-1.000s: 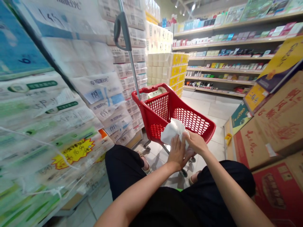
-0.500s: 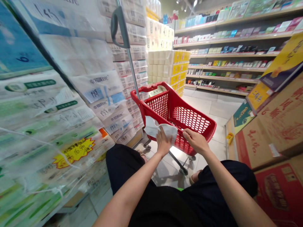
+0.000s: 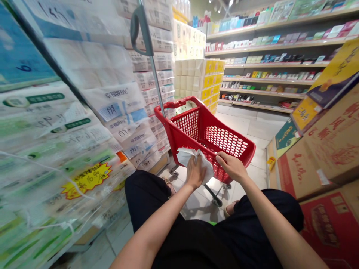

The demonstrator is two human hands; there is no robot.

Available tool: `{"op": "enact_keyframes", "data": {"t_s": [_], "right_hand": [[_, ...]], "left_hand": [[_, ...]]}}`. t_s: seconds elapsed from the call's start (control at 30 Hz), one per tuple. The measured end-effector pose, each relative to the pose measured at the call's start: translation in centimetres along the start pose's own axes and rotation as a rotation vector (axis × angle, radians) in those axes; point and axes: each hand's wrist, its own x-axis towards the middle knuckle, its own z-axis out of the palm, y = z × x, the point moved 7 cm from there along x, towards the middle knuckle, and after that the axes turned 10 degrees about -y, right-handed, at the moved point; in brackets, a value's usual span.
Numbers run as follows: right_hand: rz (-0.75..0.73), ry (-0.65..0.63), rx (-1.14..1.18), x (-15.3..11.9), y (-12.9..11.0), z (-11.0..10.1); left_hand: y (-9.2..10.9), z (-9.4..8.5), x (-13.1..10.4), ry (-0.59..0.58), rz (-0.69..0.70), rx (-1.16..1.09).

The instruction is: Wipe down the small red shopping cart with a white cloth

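A red plastic shopping cart with a perforated basket stands in front of my knees. Against its near side wall, my left hand presses a white wipe, the fingers bent into the cloth. The wipe is crumpled around the fingertips and spreads out left and right of them. My right hand grips the cart's near top rim, thumb over the edge and fingers partly hidden behind the wall. A grey handle on a metal pole rises from the cart's left end.
Wrapped tissue packs are stacked close on the left, with a yellow price sign. Cardboard boxes stand close on the right. Stocked shelves line the back. Pale floor tiles show beyond the cart.
My left hand has shifted slightly down and right along the cart's side, and the wipe has bunched up under the fingers. My right hand stays on the rim.
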Motion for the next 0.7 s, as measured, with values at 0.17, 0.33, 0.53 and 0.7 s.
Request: {"op": "enact_keyframes", "data": {"t_s": [0.17, 0.33, 0.53, 0.7], "right_hand": [[0.010, 0.005, -0.010, 0.0, 0.1, 0.0], [-0.002, 0.028, -0.016, -0.3, -0.1, -0.1], [-0.022, 0.038, -0.010, -0.5, -0.4, -0.3], [-0.043, 0.029, 0.001, 0.0, 0.4, 0.3]], "left_hand": [[-0.1, 0.0, -0.6, 0.045, 0.023, -0.120], [-0.2, 2.1, -2.8, -0.019, 0.112, -0.064], [0.4, -0.7, -2.5, 0.111, 0.236, 0.191], [4.8, -2.5, 0.0, 0.067, 0.519, 0.469]]}}
